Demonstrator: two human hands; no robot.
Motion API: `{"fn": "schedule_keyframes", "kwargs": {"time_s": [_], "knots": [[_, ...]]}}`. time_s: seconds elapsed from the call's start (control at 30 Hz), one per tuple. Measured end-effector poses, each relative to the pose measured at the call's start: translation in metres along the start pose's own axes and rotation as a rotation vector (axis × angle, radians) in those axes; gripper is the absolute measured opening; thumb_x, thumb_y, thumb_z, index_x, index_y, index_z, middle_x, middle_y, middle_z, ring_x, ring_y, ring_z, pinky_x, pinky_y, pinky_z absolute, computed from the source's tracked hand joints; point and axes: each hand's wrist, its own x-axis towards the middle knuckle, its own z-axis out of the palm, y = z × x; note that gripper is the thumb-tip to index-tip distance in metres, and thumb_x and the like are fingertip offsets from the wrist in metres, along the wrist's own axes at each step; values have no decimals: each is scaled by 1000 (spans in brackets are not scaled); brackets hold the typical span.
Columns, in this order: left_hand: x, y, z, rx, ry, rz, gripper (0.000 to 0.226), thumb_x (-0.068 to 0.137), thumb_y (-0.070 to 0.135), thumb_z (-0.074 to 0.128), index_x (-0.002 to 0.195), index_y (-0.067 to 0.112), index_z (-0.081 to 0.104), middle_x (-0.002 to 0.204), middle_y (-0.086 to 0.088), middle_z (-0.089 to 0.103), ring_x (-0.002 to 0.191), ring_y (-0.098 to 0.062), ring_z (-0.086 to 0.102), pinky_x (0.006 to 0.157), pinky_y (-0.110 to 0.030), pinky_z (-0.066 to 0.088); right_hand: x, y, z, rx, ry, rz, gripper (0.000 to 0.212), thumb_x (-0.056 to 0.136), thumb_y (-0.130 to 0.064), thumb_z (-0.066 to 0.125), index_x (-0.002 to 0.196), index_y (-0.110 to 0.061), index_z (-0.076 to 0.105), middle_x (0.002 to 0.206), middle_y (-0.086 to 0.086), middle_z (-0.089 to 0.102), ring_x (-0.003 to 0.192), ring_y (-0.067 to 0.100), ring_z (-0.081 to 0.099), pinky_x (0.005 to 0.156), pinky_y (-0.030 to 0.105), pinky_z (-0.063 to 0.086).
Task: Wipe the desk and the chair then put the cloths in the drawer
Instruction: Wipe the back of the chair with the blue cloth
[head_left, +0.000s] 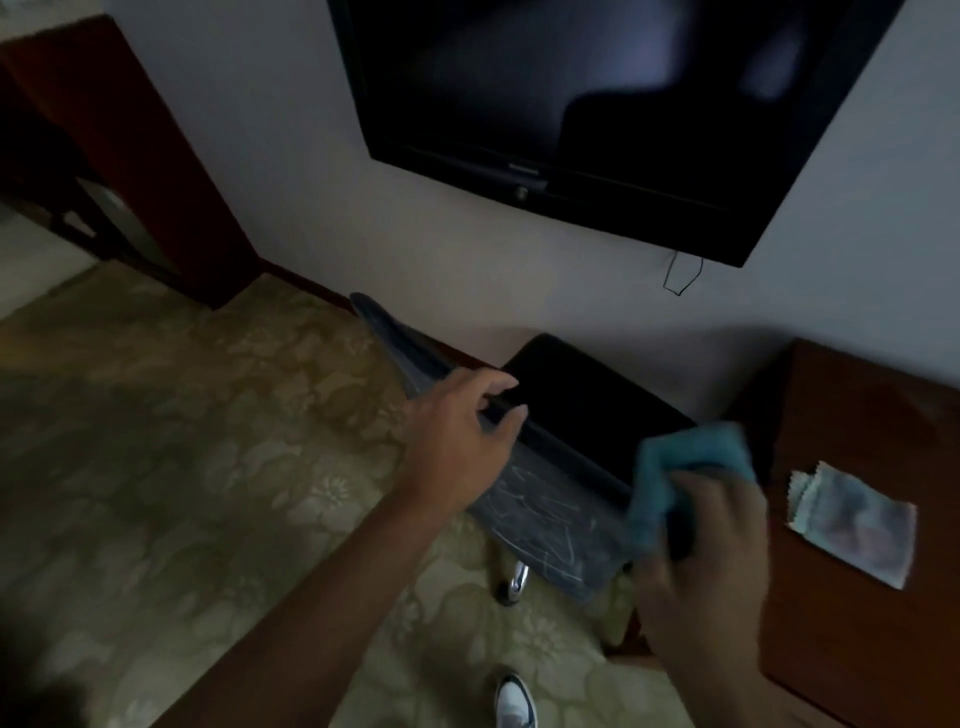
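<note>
Chair (550, 499) wipe underway: left hand (457, 441) grips the backrest top edge, right hand (701, 561) bunches teal cloth (675, 467) at its right end. Second cloth (857, 525) lies on desk (857, 649) near left edge. Risk: chair on casters may roll under pressure.

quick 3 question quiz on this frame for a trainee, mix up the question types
1. True or false: the right hand holds a blue cloth.
2. The left hand grips: A) the chair back's top edge B) the TV C) a drawer handle.
3. Fill in: a second, pale cloth lies on the ____.

Key: 1 true; 2 A; 3 desk.
</note>
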Motion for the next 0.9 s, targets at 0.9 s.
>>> {"fn": "schedule_keyframes", "kwargs": {"time_s": [0.9], "knots": [[214, -217, -85, -166, -553, 65, 42, 107, 37, 36, 108, 14, 71, 113, -3, 71, 113, -21, 61, 105, -29, 32, 65, -181, 353, -819, -325, -160, 81, 94, -55, 42, 153, -5, 20, 159, 19, 25, 147, 34, 24, 119, 47, 18]]}}
